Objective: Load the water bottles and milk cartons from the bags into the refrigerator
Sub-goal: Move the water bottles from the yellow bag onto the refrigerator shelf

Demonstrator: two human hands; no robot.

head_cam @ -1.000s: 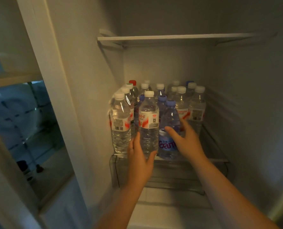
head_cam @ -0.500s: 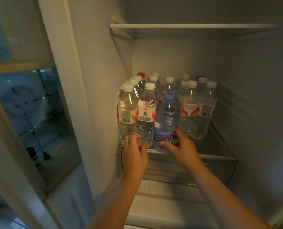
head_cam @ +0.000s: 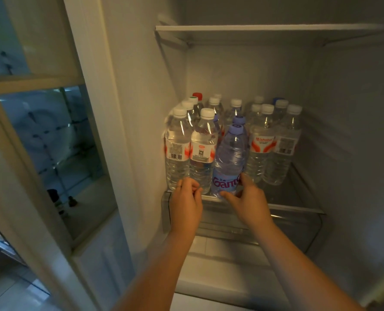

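Note:
Several clear water bottles stand packed on the glass shelf (head_cam: 298,206) inside the open refrigerator. At the front of the group a blue-tinted bottle (head_cam: 230,158) with a purple cap leans slightly, its base at the shelf's front edge. My right hand (head_cam: 245,198) grips the bottom of this bottle, thumb on the left, fingers on the right. My left hand (head_cam: 186,198) hovers at the shelf edge with its fingers curled, just below a white-capped bottle (head_cam: 202,151) and holding nothing. No milk cartons or bags are in view.
An upper shelf (head_cam: 276,30) spans the fridge above the bottles. A clear drawer (head_cam: 287,227) sits under the glass shelf. The shelf's right front part is bare. At the left, the cabinet frame (head_cam: 101,122) borders a glass panel.
My left hand has let go of the white-capped bottle and drawn back to the shelf edge. My right hand slid down to the blue bottle's base, and the bottle now leans.

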